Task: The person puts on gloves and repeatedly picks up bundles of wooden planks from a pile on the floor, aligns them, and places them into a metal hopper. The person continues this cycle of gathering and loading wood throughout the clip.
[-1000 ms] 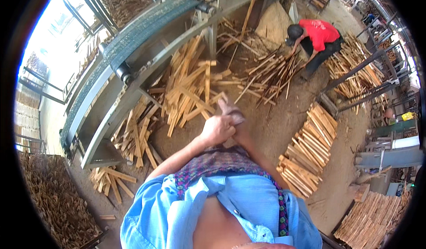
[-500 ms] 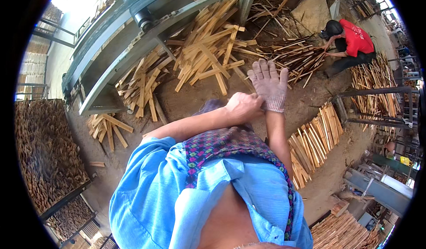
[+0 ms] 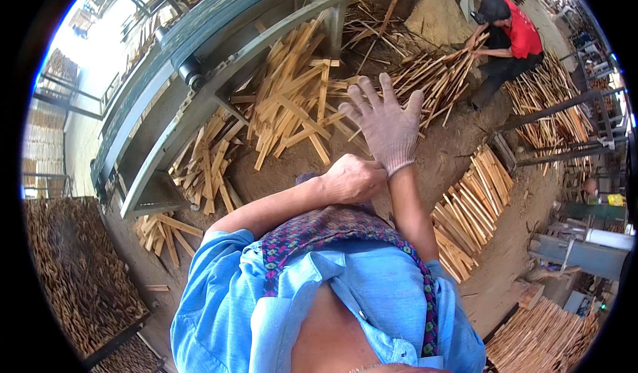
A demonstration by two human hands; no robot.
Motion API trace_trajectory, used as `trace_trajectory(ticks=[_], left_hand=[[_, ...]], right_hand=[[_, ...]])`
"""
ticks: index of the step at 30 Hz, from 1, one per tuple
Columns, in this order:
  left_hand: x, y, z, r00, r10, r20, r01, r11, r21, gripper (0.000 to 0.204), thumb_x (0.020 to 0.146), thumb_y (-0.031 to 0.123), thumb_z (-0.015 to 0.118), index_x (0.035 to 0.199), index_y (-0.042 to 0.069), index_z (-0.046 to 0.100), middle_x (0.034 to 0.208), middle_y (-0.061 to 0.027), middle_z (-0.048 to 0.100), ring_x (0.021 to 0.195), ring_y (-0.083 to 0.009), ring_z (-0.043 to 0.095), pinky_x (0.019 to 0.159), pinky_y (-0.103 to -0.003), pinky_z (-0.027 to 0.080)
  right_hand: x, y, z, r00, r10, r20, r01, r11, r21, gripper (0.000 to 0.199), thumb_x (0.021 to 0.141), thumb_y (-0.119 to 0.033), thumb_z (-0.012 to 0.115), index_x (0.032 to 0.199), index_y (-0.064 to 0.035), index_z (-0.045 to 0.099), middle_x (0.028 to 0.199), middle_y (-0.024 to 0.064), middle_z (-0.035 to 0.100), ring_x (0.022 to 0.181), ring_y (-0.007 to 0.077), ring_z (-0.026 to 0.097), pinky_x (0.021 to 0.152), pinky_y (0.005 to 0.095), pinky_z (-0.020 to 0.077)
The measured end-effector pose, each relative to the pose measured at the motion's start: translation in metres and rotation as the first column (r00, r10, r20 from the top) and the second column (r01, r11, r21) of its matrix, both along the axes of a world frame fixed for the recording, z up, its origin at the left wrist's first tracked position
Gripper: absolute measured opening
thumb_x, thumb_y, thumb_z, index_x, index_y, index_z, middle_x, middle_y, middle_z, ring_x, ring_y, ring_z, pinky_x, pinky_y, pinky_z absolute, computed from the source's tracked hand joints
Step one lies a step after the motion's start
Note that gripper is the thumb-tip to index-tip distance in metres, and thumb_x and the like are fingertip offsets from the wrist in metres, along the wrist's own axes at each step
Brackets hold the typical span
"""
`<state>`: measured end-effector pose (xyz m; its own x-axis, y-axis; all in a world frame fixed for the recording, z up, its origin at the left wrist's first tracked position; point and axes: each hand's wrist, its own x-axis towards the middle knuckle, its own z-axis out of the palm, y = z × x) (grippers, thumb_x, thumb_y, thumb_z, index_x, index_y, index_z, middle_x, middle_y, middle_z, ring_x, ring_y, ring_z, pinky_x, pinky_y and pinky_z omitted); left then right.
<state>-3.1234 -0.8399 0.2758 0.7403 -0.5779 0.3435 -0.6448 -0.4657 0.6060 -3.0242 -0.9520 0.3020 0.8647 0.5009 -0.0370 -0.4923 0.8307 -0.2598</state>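
Note:
My right hand (image 3: 387, 117) wears a pale grey-mauve knitted work glove (image 3: 392, 130), its fingers spread wide and holding nothing. Bare and closed, my left hand (image 3: 357, 177) reaches across in front of my body and grips the glove's cuff at the right wrist. The fingertips of the left hand are partly hidden by its own knuckles. Behind the gloved fingers lies a heap of loose wooden strips (image 3: 286, 107) on the dirt floor.
A green-grey machine frame with rollers (image 3: 189, 74) curves along the upper left. At the upper right a co-worker in a red shirt (image 3: 522, 37) crouches, holding thin sticks (image 3: 435, 81). A row of wooden strips (image 3: 475, 207) lies to the right; stacked wood (image 3: 80, 260) stands left.
My head view has shifted slightly. The gloved fingers are spread wider, while the left hand keeps hold of the cuff. The co-worker's sticks are lifted higher at their near-hand end.

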Motion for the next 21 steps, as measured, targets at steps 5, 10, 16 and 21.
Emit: trace_trajectory(ticks=[5,10,16,21], left_hand=[[0.002,-0.008,0.019,0.992,-0.124,0.018,0.124,0.992,-0.021,0.018,0.089,0.018,0.065,0.078,0.007,0.055,0.076,-0.012,0.057,0.067,-0.0351,0.064,0.057,-0.046,0.052],[0.002,-0.015,0.017,0.991,-0.128,-0.05,0.129,0.992,0.012,0.018,0.09,0.018,0.068,0.082,0.005,0.059,0.079,-0.0129,0.06,0.072,-0.0355,0.065,0.061,-0.045,0.054],[0.006,-0.002,0.037,0.909,0.249,-0.333,-0.375,0.838,-0.396,0.016,0.092,0.014,0.075,0.104,0.004,0.07,0.091,-0.0057,0.068,0.086,-0.0167,0.066,0.075,-0.031,0.053],[0.045,0.041,0.039,0.759,-0.125,-0.639,-0.604,0.232,-0.763,0.02,0.106,0.02,0.058,0.118,0.005,0.064,0.103,-0.003,0.065,0.095,-0.0101,0.061,0.086,-0.027,0.051]], right_hand=[[0.004,-0.004,0.006,0.996,0.089,-0.03,-0.084,0.986,0.142,0.09,0.09,-0.084,0.038,0.148,-0.0147,0.047,0.148,0.0245,0.05,0.137,0.0471,0.046,0.112,0.068,0.0348],[-0.001,-0.009,0.004,0.995,0.096,-0.037,-0.098,0.994,-0.054,0.1,0.088,-0.086,0.039,0.154,-0.0107,0.036,0.135,0.0237,0.058,0.131,0.0418,0.053,0.112,0.0607,0.0412],[0.008,-0.06,-0.044,0.979,0.136,0.149,-0.072,0.926,-0.372,0.108,0.085,-0.086,0.046,0.154,-0.004,0.033,0.135,0.0184,0.057,0.122,0.0312,0.061,0.102,0.0498,0.0532],[-0.054,-0.06,-0.039,0.965,0.224,0.14,-0.165,0.926,-0.34,0.087,0.093,-0.071,0.055,0.149,-0.0051,0.043,0.133,0.0143,0.06,0.116,0.0274,0.066,0.089,0.0467,0.0605]])
